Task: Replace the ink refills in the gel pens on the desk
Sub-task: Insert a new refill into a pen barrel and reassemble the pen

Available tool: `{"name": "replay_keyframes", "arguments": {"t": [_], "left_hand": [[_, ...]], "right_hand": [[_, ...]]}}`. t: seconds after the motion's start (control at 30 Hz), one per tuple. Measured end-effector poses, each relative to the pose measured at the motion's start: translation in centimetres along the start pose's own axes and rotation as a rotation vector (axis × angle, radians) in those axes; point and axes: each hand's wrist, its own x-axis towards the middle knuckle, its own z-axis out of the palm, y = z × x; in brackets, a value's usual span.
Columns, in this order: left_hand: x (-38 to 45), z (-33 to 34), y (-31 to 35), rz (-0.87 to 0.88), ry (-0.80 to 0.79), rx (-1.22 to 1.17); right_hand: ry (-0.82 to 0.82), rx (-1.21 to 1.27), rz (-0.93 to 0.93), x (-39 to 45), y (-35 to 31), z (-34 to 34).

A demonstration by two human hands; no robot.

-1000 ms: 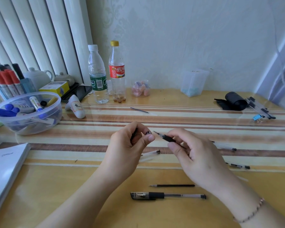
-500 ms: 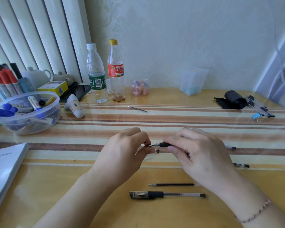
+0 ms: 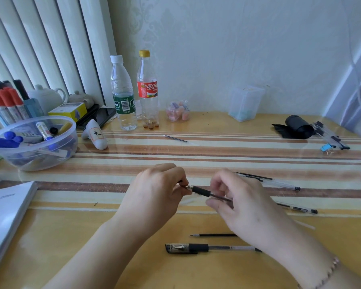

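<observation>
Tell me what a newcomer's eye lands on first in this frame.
The two hands at centre: the left hand and right hand pinch a black-grip pen between them above the striped desk. Next, the capped pen and loose refill lying near the front edge, then the bowl of markers at far left.

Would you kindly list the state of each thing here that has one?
Left hand: pinching the pen tip.
Right hand: gripping the pen barrel.
Held pen: uncapped, off the desk.
Near pen: capped, lying flat.
Water bottle: capped, upright.
Cola bottle: capped, upright.
</observation>
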Motion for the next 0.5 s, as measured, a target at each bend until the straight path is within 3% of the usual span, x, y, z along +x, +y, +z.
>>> {"name": "replay_keyframes", "arguments": {"t": [0.17, 0.37, 0.5], "left_hand": [[-0.02, -0.09, -0.15, 0.001, -0.026, 0.004], [0.17, -0.12, -0.23, -0.019, -0.005, -0.027], [0.05, 0.02, -0.32, -0.039, -0.004, -0.026]], "right_hand": [[0.06, -0.119, 0.005, 0.21, 0.16, -0.28], [0.074, 0.017, 0.037, 0.16, 0.28, -0.46], [0.072, -0.047, 0.02, 0.16, 0.13, -0.85]]}}
